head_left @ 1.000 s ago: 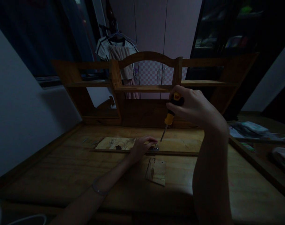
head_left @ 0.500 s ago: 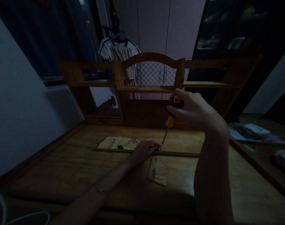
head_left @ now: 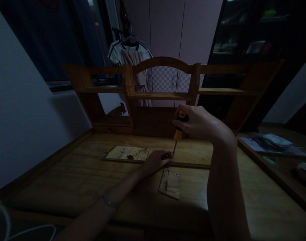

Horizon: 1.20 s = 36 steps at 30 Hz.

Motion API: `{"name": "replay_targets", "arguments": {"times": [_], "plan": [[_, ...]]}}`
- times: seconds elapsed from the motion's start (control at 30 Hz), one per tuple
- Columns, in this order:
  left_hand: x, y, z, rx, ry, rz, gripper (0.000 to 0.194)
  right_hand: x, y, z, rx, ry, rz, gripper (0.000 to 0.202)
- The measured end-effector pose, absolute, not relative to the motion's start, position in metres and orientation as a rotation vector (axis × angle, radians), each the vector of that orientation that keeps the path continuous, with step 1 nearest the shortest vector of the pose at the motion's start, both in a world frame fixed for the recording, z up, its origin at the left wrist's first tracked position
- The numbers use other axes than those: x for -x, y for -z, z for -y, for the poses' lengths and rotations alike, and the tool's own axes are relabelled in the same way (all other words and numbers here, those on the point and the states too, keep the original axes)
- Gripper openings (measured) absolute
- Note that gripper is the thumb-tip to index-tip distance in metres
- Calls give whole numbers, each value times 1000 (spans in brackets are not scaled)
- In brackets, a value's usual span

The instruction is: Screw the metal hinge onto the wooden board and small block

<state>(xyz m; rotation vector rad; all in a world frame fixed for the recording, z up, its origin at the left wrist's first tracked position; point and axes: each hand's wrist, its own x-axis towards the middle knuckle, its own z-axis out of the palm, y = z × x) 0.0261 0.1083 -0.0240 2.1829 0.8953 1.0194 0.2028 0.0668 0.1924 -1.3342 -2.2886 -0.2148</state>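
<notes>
My right hand [head_left: 193,120] is closed around the yellow and black handle of a screwdriver [head_left: 178,134]. Its metal shaft slants down, and the tip is at the fingertips of my left hand [head_left: 159,159]. That left hand rests on a long thin wooden board [head_left: 193,155], thumb and fingers pinched together near the front edge. Whatever the fingers hold there is too small and dark to name. The board's left part has a rough, stained surface. A small separate piece of wood [head_left: 171,184] lies on the desk just in front of the board.
A wooden shelf unit [head_left: 160,96] stands along the back of the wooden desk [head_left: 97,187]. Small thin metal pieces [head_left: 95,148] lie left of the board. Papers and plastic bags [head_left: 270,142] are at the right, and a white cable [head_left: 32,229] is at lower left.
My right hand has moved down and left with the screwdriver, bringing its tip to my left fingertips. The left hand stays at the board. The view has shifted slightly.
</notes>
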Motion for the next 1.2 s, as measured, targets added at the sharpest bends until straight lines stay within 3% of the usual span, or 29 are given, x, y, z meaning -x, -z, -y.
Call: {"name": "replay_targets", "arguments": {"times": [0.77, 1.07, 1.2], "plan": [[-26, 21, -109, -2171, -975, -892, 17, -200, -182, -87, 1399, 116, 2341, 32], [-28, 23, -109, -2157, -982, -882, 12, -192, -181, -88, 1480, 108, 2338, 24], [-26, 15, -105, -2312, -950, -977, 21, -193, -180, -88, 1463, 134, 2353, 27]]}}
